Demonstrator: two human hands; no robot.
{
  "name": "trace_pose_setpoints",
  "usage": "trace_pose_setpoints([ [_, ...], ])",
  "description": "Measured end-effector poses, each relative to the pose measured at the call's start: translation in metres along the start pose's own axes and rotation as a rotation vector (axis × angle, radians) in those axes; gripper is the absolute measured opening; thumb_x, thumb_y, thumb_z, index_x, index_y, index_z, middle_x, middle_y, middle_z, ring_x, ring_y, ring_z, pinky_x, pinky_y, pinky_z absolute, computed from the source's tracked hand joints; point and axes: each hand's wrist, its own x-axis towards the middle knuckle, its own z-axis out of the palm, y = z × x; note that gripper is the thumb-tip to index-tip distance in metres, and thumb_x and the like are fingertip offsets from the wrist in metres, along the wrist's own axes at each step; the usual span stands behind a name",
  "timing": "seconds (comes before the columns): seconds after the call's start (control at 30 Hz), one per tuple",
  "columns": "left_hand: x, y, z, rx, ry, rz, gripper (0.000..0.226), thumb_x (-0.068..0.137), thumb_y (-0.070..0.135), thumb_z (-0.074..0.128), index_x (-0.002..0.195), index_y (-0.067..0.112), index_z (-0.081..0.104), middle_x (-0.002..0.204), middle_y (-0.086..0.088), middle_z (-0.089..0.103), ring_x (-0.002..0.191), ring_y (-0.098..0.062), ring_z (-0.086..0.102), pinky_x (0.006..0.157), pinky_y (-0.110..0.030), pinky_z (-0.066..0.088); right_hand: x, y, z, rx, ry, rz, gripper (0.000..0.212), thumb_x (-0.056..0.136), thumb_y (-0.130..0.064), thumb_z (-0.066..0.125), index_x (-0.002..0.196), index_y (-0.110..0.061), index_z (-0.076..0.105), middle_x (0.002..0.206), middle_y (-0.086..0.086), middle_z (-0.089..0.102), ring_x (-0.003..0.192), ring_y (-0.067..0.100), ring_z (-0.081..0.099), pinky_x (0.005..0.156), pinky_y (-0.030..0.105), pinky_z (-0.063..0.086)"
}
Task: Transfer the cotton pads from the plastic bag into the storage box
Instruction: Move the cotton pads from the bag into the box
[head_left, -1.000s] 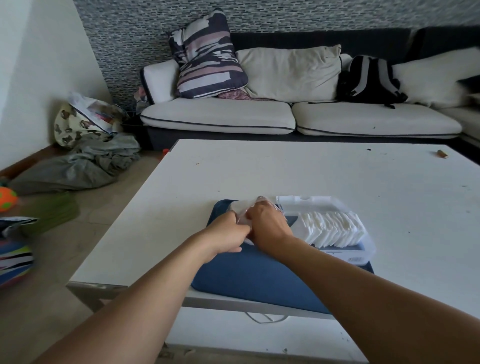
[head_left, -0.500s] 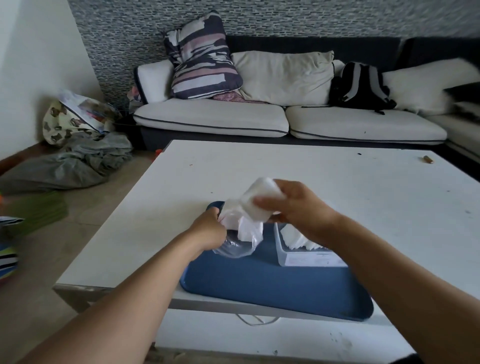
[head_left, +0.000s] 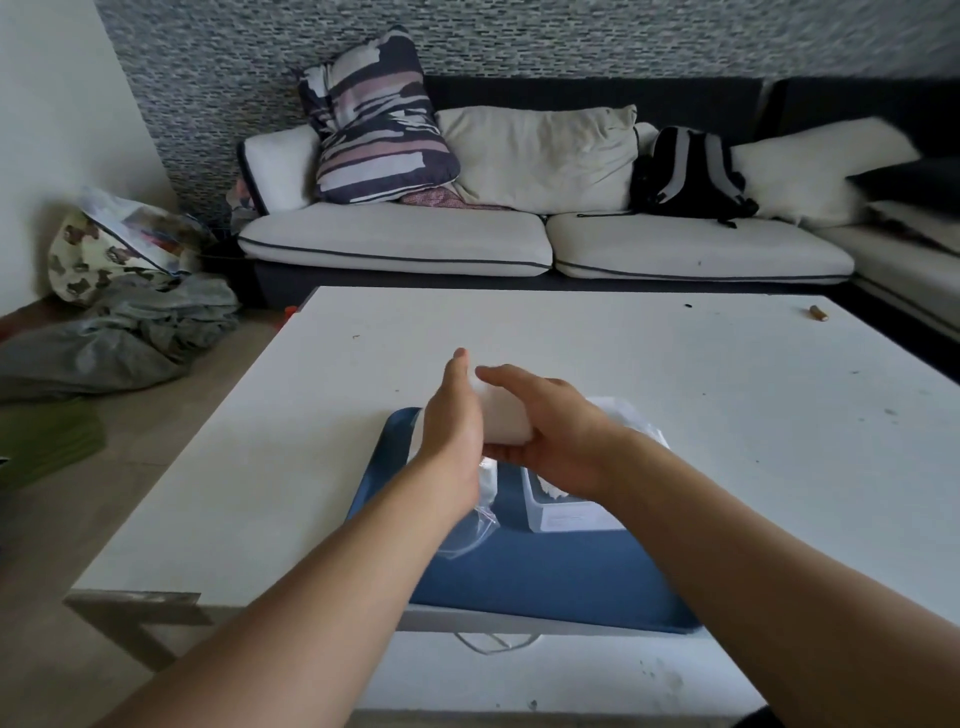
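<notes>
A white stack of cotton pads (head_left: 506, 421) is held in the air between both hands, above the blue tray (head_left: 545, 577). My left hand (head_left: 452, 415) presses flat, fingers straight, against the stack's left end. My right hand (head_left: 556, 431) curls round the stack from the right and below. The crumpled clear plastic bag (head_left: 470, 530) sits under my left wrist; whether that hand still holds it is hidden. The clear storage box (head_left: 571, 514) stands on the tray below my right hand, with some white pads showing inside.
The tray lies at the near edge of a white table (head_left: 675, 374). A small brown object (head_left: 818, 313) lies at the table's far right. Behind the table is a sofa with cushions and a black backpack (head_left: 691, 176). Clothes and bags lie on the floor at left.
The stack of pads has come out of the bag and been lifted. My left hand let go of the bag's mouth and moved up flat against the stack's end.
</notes>
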Motion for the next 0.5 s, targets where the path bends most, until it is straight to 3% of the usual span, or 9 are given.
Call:
trace_pose_setpoints([
  [0.1, 0.004, -0.006, 0.006, 0.035, -0.069, -0.013, 0.059, 0.099, 0.063, 0.038, 0.109, 0.012, 0.066, 0.096, -0.009, 0.07, 0.094, -0.025, 0.068, 0.094, -0.043, 0.056, 0.003, 0.002, -0.007, -0.073, -0.006, -0.032, 0.041, 0.096, -0.032, 0.066, 0.113, 0.006, 0.065, 0.095, 0.014, 0.071, 0.085, 0.024, 0.071, 0.067, 0.03, 0.059],
  [0.2, 0.004, -0.004, 0.006, 0.165, -0.138, 0.056, 0.063, 0.1, 0.066, 0.027, 0.096, 0.014, 0.063, 0.105, -0.011, 0.072, 0.102, -0.029, 0.068, 0.097, -0.045, 0.055, 0.008, -0.007, -0.029, -0.142, -0.007, -0.056, 0.029, 0.093, -0.014, 0.069, 0.108, 0.011, 0.066, 0.092, 0.015, 0.071, 0.08, 0.022, 0.072, 0.065, 0.027, 0.06],
  [0.3, 0.015, -0.007, -0.005, 0.646, -0.089, 0.451, 0.057, 0.098, 0.06, 0.043, 0.107, 0.008, 0.063, 0.101, -0.012, 0.069, 0.102, -0.031, 0.065, 0.092, -0.046, 0.052, 0.017, -0.019, -0.063, -0.224, 0.282, -0.018, 0.04, 0.079, -0.014, 0.083, 0.107, 0.009, 0.066, 0.097, 0.019, 0.07, 0.068, 0.022, 0.073, 0.06, 0.028, 0.061],
  [0.37, 0.017, -0.012, -0.013, 0.973, -0.196, 0.655, 0.039, 0.091, 0.051, 0.061, 0.111, 0.017, 0.066, 0.103, 0.003, 0.069, 0.095, -0.02, 0.065, 0.086, -0.038, 0.054, 0.023, -0.018, -0.07, -0.451, 0.392, 0.087, 0.04, 0.078, -0.021, 0.085, 0.102, 0.005, 0.065, 0.087, 0.018, 0.072, 0.057, 0.022, 0.069, 0.05, 0.025, 0.057],
  [0.43, 0.015, -0.021, -0.014, 1.255, -0.331, 0.744, 0.025, 0.086, 0.046, 0.067, 0.096, 0.024, 0.071, 0.094, 0.008, 0.071, 0.085, -0.016, 0.066, 0.079, -0.036, 0.056, 0.026, -0.013, -0.064, -0.721, 0.411, 0.147, 0.026, 0.081, -0.022, 0.077, 0.087, -0.002, 0.063, 0.066, 0.01, 0.066, 0.045, 0.017, 0.056, 0.041, 0.02, 0.046],
  [0.5, 0.009, -0.028, -0.011, 1.447, -0.432, 0.694, 0.026, 0.084, 0.048, 0.067, 0.094, 0.025, 0.073, 0.095, 0.005, 0.071, 0.085, -0.017, 0.065, 0.079, -0.036, 0.056, 0.032, -0.006, -0.056, -0.946, 0.432, 0.108, 0.02, 0.078, -0.02, 0.07, 0.07, -0.008, 0.058, 0.048, 0.004, 0.056, 0.035, 0.015, 0.046, 0.039, 0.017, 0.035],
])
